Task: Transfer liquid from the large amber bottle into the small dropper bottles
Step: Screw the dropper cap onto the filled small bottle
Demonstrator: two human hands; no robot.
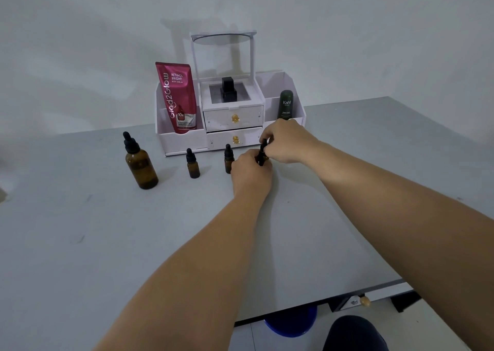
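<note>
Hands [251,170] [287,143] grip small dropper bottle [262,155], upright, cap skyward.

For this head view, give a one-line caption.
Both hands, left and right, grip a small dropper bottle; large amber bottle stands capped.

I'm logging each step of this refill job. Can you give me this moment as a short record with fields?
surface: grey table
large amber bottle: upright at left, dropper cap on, untouched
free small bottles: two, both capped, one right of the large bottle, another beside the left hand
held small bottle: mostly hidden between both hands
left hand: wrapped around its body
right hand: pinching its black dropper cap
behind: white organizer with red pouch and dark green bottle
</note>
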